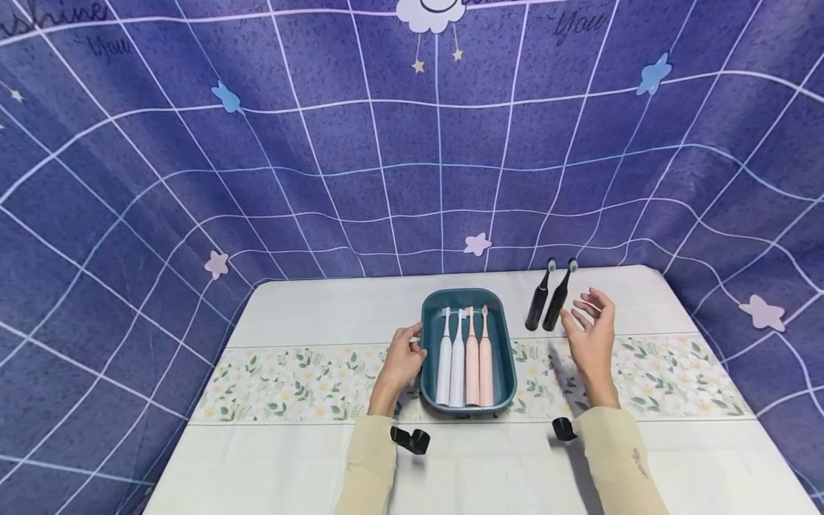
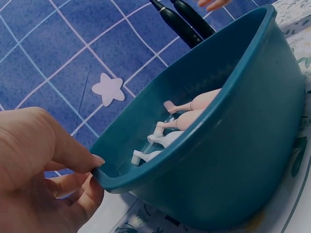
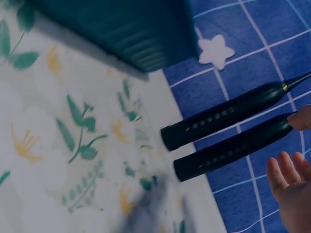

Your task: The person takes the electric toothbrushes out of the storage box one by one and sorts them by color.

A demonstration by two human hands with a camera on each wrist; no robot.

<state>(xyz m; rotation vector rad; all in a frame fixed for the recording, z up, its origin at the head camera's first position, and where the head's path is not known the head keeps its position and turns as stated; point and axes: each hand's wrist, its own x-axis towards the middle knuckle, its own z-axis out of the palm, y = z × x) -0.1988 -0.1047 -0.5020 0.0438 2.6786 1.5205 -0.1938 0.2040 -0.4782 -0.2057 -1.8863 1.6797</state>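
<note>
A dark teal plastic bin (image 1: pixel 428 390) stands on the table, its left rim pinched between the thumb and fingers of my left hand (image 1: pixel 402 357). Inside lie two white electric toothbrushes (image 1: pixel 444 368) and two pink electric toothbrushes (image 1: pixel 486 365), side by side with heads toward the back. To the right of the bin, two black electric toothbrushes stand upright, a left one (image 1: pixel 537 304) and a right one (image 1: pixel 556 304). My right hand (image 1: pixel 591 336) is beside the right one, thumb close to it and fingers apart. In the right wrist view the thumb (image 3: pixel 300 119) overlaps that brush's neck.
The white table (image 1: pixel 290 458) carries a band of floral cloth (image 1: pixel 270 383) under the bin. Behind the table hangs a blue curtain (image 1: pixel 412 193) with a grid and stars. Black wrist mounts (image 1: pixel 412 440) sit at both cuffs.
</note>
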